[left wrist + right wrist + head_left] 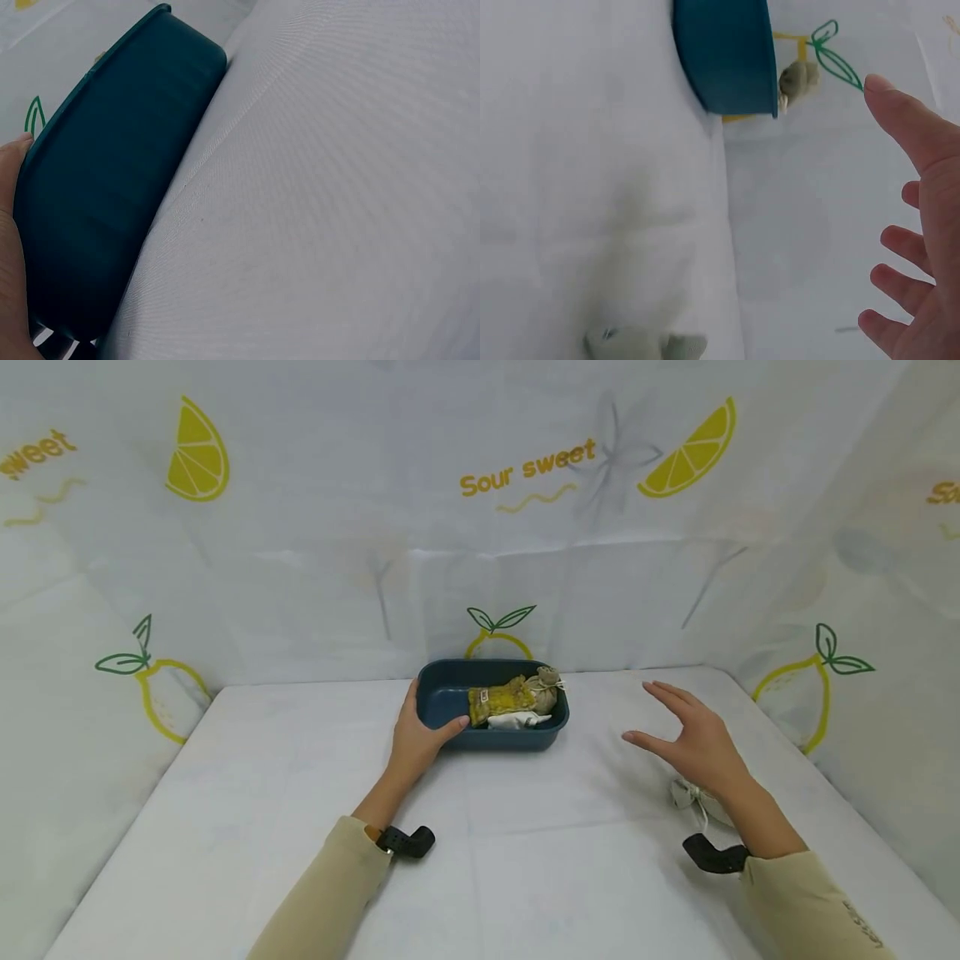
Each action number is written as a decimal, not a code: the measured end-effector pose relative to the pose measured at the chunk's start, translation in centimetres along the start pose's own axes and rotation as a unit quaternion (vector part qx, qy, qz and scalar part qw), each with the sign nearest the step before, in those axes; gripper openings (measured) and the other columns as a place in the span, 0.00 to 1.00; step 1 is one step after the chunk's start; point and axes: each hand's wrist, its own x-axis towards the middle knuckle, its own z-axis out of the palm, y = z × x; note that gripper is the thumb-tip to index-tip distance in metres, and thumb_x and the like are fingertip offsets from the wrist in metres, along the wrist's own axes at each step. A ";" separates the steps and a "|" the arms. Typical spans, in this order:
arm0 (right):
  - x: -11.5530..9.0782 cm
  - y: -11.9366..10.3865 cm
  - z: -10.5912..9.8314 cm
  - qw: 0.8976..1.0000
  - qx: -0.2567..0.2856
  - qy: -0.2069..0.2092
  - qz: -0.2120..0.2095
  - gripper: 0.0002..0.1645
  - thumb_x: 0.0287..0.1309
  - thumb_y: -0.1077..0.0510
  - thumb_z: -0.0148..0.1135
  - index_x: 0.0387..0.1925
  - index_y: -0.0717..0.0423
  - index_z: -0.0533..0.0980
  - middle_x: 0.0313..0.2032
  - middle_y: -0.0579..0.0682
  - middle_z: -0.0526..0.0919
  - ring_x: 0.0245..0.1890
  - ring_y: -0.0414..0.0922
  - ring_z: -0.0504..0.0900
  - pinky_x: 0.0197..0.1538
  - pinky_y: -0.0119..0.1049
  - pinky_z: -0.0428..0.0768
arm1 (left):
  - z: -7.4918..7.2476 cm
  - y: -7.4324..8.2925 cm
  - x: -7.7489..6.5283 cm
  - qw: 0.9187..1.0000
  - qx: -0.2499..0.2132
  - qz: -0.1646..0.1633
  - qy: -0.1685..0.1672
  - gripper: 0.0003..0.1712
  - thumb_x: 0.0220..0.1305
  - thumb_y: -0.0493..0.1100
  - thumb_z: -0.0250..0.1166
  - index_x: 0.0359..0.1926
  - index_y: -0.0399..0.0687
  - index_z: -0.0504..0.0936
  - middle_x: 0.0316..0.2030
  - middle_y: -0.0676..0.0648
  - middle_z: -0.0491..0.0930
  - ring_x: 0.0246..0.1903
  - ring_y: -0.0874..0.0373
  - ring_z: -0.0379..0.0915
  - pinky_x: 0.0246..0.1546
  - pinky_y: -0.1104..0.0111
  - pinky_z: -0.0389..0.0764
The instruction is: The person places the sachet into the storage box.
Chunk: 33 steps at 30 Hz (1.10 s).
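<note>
A dark teal plastic bin (495, 740) stands at the back of the table, and its plain outer wall (112, 157) fills the left of the left wrist view. My left hand (417, 733) grips its left end, thumb on the front rim and fingers round the side. Inside the bin lie a yellow patterned cloth pouch (501, 697), a beige drawstring pouch (542, 695) and a white cloth bundle (516, 720). My right hand (701, 739) hangs in the air right of the bin, fingers spread apart from the thumb, holding nothing.
Beneath my right forearm a pale drawstring pouch (716, 808) lies on the white-covered table (247, 810), partly hidden by the wrist. White sheeting (315, 602) printed with lemons rises close behind the bin and along both sides.
</note>
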 end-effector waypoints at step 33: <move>-7.4 8.3 0.9 0.990 -0.070 -0.015 0.120 0.65 0.47 0.37 0.77 0.77 0.62 0.56 0.77 0.72 0.48 0.70 0.79 0.54 0.56 0.80 0.61 | -0.1 0.0 0.2 1.000 0.001 0.002 0.000 0.66 0.54 0.65 0.74 0.82 0.55 0.43 0.81 0.45 0.48 0.80 0.43 0.45 0.76 0.40 0.55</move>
